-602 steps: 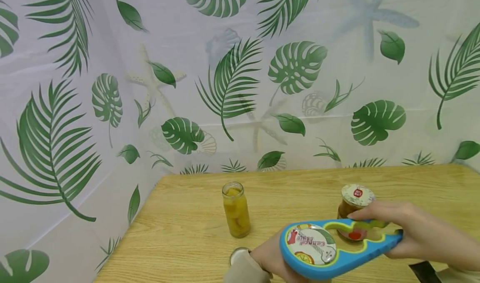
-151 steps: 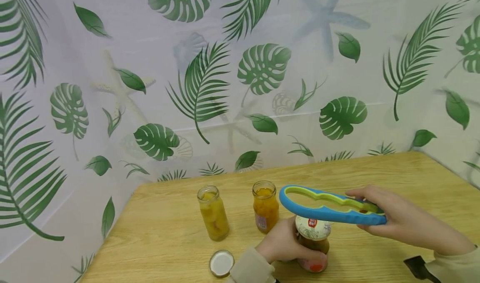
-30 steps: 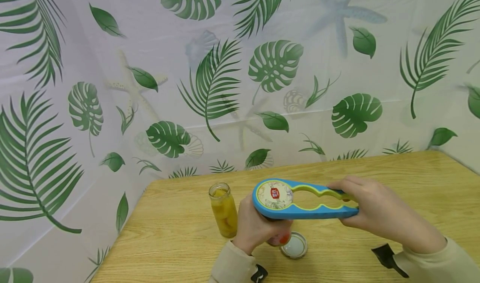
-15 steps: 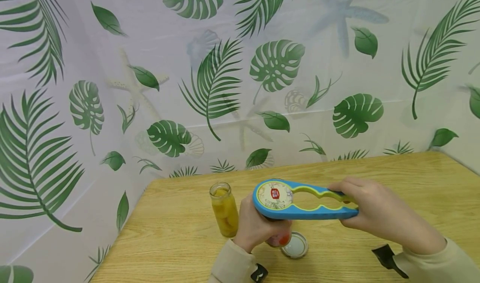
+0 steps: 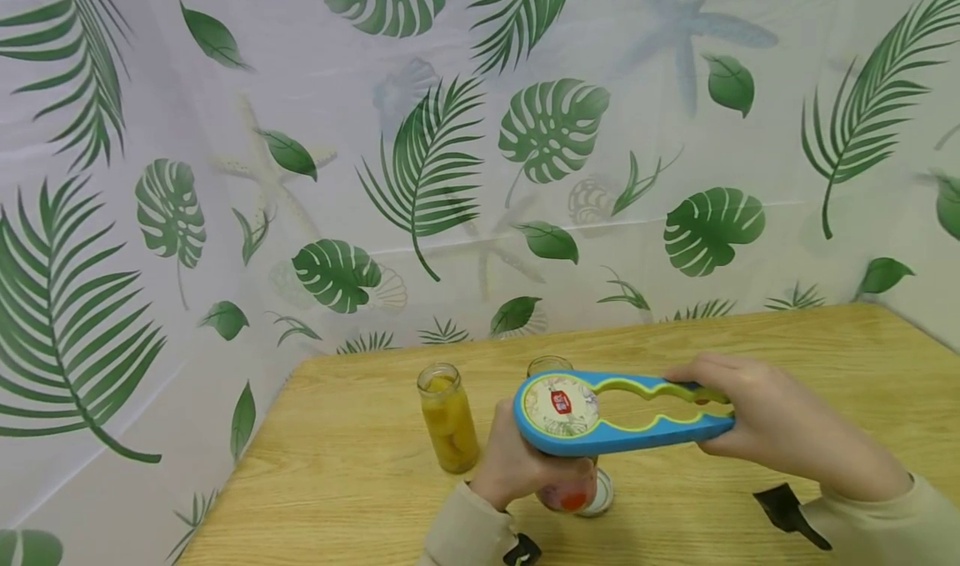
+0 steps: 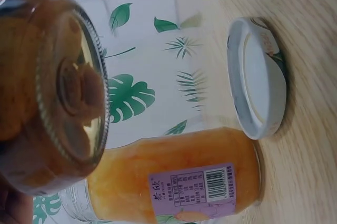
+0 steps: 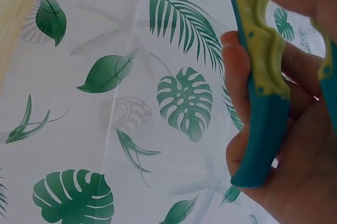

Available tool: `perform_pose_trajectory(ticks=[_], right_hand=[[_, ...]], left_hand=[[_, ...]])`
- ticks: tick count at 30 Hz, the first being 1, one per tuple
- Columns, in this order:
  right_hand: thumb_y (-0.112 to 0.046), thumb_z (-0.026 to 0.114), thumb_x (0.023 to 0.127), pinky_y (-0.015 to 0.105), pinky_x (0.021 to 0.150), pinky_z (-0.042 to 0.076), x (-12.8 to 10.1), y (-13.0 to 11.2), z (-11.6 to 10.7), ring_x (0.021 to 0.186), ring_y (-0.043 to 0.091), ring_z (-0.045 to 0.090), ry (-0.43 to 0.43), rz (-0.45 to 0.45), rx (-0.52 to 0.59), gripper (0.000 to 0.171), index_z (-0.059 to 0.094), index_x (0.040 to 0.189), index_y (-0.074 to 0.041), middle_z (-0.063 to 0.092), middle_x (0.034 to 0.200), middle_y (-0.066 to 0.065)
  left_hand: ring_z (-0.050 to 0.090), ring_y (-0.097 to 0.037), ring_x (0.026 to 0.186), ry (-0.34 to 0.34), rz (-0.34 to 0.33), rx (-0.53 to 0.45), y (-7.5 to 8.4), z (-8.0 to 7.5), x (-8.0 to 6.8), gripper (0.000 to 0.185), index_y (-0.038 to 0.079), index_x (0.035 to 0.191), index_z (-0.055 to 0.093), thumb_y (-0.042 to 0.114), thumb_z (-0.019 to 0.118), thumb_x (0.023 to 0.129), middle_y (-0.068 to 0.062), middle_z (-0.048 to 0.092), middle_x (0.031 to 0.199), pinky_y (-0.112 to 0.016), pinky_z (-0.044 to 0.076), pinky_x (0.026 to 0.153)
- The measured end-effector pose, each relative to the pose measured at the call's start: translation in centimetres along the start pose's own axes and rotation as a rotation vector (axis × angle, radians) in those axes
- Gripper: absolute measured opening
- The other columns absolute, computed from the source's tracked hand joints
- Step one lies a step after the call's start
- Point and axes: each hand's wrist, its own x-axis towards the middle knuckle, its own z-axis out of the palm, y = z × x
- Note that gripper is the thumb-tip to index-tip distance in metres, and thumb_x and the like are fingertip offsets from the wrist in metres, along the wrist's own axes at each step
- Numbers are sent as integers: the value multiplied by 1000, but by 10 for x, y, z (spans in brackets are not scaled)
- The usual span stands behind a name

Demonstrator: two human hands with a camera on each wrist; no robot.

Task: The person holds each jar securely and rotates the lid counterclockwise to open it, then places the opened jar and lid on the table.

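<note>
My left hand (image 5: pixel 510 462) grips a brown-filled glass jar (image 5: pixel 566 495) with a red-marked label, held up off the table. Its printed lid (image 5: pixel 561 408) sits inside the ring end of a blue and yellow-green jar opener (image 5: pixel 637 443). My right hand (image 5: pixel 780 424) squeezes the opener's handles at the other end; in the right wrist view its fingers wrap one handle (image 7: pixel 266 124). From below, the left wrist view shows the jar's glass base (image 6: pixel 79 92). Behind the held jar stands an open jar of orange fruit (image 6: pixel 189 176), mostly hidden in the head view.
An open, taller jar of yellow fruit (image 5: pixel 450 428) stands just left of my left hand. One loose metal lid (image 6: pixel 258 77) lies upturned on the wooden table (image 5: pixel 337 483), beside the orange jar. A leaf-print sheet (image 5: pixel 465 174) hangs behind the table.
Five seconds ago the opener was off this jar; now it rings the lid. In the last half second, jar and opener have shifted slightly right and down, the printed lid turning slightly.
</note>
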Motion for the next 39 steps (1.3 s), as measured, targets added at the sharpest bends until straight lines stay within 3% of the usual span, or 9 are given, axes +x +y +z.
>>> perform_pose_trajectory(ticks=[13,17,31,39], right_hand=[[-6,76,46,27,58,46,-2,2,-3,78,9,54,7,-51,6,54,63,98,-13,58,90,-10],[-5,75,45,28,60,46,-2,3,-4,78,8,53,4,-73,10,55,63,98,-13,57,89,-13],[-3,75,45,29,61,45,-3,5,-5,76,6,51,-30,-133,44,58,61,100,-16,55,89,-17],[-6,79,47,27,59,42,-4,7,-6,73,3,47,-59,-171,72,60,60,103,-18,53,89,-17]], left_hand=[[58,-16,92,-93,13,-57,3,-2,-1,62,3,111,55,-6,75,54,-12,61,101,-34,45,84],[57,-14,93,-136,-18,-85,6,-3,-1,63,2,112,54,-7,75,54,-12,61,102,-34,44,85],[53,-6,92,-364,-11,-192,16,-9,-2,63,-11,110,48,-20,69,52,-30,53,100,-34,43,87],[51,-5,95,-465,-30,-193,13,-12,-4,68,-10,114,45,-21,69,52,-29,52,104,-33,41,89]])
